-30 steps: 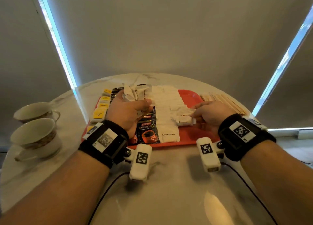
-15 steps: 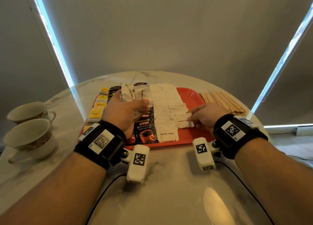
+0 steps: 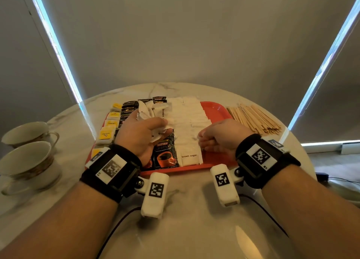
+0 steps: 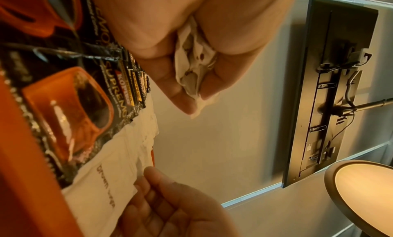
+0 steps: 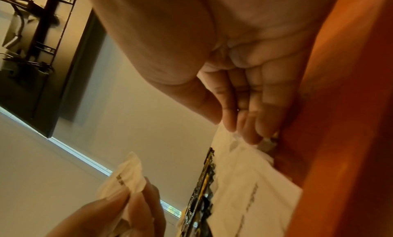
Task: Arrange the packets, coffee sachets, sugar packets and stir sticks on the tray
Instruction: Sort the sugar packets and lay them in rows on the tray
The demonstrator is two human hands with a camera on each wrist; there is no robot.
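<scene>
on the round marble table [image 3: 185, 229] the red plastic tray [image 3: 216, 110] carries overlapped white paper sugar packets [image 3: 187, 122]; the left hand [image 3: 140, 136] clutches a crumpled bunch that could spill, while the right hand [image 3: 220, 136], fingers curled and empty, touches the row's edge and might skew it.

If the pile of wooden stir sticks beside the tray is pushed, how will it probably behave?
The stir sticks lie loose, many thin pieces, so a push would probably scatter them, not slide them together. They look stiff and light; some may roll on the smooth table. Gathering them with a hand seems safer.
</scene>
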